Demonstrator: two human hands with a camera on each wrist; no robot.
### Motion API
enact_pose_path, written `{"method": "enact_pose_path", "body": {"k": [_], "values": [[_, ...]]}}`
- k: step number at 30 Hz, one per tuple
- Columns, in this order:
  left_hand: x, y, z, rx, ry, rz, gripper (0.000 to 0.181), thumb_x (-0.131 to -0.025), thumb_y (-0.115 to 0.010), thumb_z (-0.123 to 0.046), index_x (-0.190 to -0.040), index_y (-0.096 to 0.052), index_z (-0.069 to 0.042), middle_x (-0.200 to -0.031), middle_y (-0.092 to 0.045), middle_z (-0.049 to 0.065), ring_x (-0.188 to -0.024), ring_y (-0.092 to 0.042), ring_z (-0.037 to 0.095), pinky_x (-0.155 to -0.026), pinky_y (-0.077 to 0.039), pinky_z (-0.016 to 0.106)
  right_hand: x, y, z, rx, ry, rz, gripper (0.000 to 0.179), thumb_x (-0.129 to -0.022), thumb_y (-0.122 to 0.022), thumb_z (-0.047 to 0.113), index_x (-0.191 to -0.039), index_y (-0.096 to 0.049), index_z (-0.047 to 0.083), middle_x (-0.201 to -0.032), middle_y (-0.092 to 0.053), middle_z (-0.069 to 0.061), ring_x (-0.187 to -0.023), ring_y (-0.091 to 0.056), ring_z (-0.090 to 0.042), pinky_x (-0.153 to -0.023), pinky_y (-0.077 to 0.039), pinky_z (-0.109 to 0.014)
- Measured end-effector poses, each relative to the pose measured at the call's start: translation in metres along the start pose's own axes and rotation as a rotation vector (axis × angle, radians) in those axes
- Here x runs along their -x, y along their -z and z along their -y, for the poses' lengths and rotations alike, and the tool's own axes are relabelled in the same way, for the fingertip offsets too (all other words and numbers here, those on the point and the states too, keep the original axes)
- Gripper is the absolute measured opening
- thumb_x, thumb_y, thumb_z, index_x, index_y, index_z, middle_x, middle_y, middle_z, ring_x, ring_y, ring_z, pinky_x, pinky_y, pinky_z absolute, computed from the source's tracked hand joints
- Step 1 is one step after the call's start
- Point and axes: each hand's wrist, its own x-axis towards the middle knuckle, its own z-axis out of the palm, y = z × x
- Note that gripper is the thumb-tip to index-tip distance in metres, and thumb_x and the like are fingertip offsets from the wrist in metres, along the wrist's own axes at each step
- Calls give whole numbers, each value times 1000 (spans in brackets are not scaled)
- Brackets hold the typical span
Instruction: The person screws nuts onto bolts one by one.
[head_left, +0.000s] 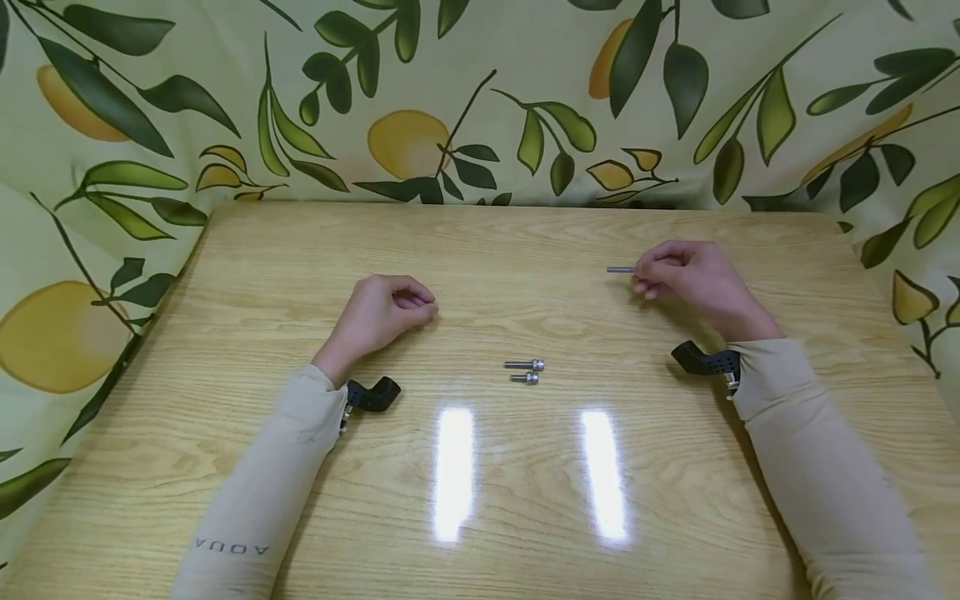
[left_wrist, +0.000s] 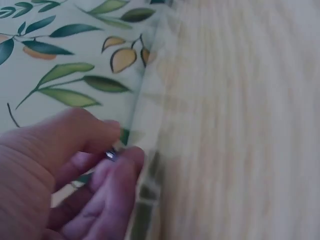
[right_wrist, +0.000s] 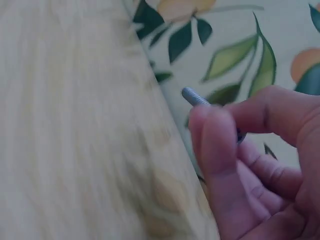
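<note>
In the head view my right hand (head_left: 693, 279) is over the far right of the table, pinching a bolt (head_left: 620, 270) between thumb and fingers. Its threaded shank (right_wrist: 194, 96) sticks out past the fingertips, pointing left; the fingers cover most of the rest. To the left, my left hand (head_left: 386, 312) has thumb and fingertips brought together. The left wrist view shows a small shiny metal piece (left_wrist: 111, 155) pinched there, mostly hidden by the fingers. Between the hands and nearer me, a longer bolt (head_left: 524, 365) and a shorter bolt (head_left: 524, 378) lie side by side, heads to the right.
The wood-grain table (head_left: 315, 517) carries two bright light reflections in front. A cloth (head_left: 525, 50) printed with fruit and leaves hangs behind the table and along its sides. Black wrist cameras (head_left: 375, 394) stick out inward from both sleeves.
</note>
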Motion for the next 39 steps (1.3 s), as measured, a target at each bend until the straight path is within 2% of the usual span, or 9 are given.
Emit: {"method": "enact_pose_path", "body": {"k": [4,8,12,16,23,32,39], "values": [[1,-8,-1,167,28,25,18,-85,-76,-30,-97,-74,-17,-94,-76,5,-78,-71,12,-69,-56,24,4,-17,3,-112,45,41,41,-92,-66,31,-114,-61,-3,-93,-76,0,-83,-72,-9,-71,-59,-24],[3,-15,-4,347,61,36,25,-84,-77,-31,-102,-73,-14,-96,-76,7,-81,-73,13,-71,-58,25,10,-31,7,-121,70,93,41,-92,-65,34,-113,-63,-1,-94,-77,-3,-83,-72,-10,-69,-59,-26],[4,-24,-9,468,99,54,29,-84,-77,-32,-105,-73,-12,-97,-77,3,-85,-74,13,-77,-59,26,14,-43,6,-139,110,142,38,-94,-63,35,-109,-63,0,-91,-75,-6,-79,-70,-12,-64,-58,-28],[4,-32,-13,509,104,80,31,-83,-77,-35,-105,-73,-14,-98,-76,1,-87,-74,15,-80,-59,27,16,-53,3,-215,161,171,35,-96,-60,32,-106,-62,-1,-86,-71,-10,-73,-67,-13,-59,-56,-27],[6,-43,-17,524,91,100,31,-82,-78,-37,-105,-73,-17,-101,-76,1,-91,-73,15,-82,-58,27,18,-69,-2,-283,213,154,32,-99,-54,33,-105,-59,2,-82,-59,-2,-68,-58,-10,-58,-51,-24],[7,-58,-24,627,60,113,28,-82,-79,-29,-105,-73,-14,-98,-77,3,-89,-74,17,-81,-60,29,26,-87,0,-413,218,166,34,-95,-63,21,-106,-56,-10,-90,-69,-11,-76,-69,-13,-60,-55,-25],[5,-62,-25,672,55,109,29,-84,-77,-26,-108,-74,-11,-103,-76,7,-93,-74,20,-83,-60,30,29,-101,-1,-441,245,188,29,-93,-66,15,-104,-60,-12,-89,-74,-12,-76,-71,-14,-59,-56,-27]]}}
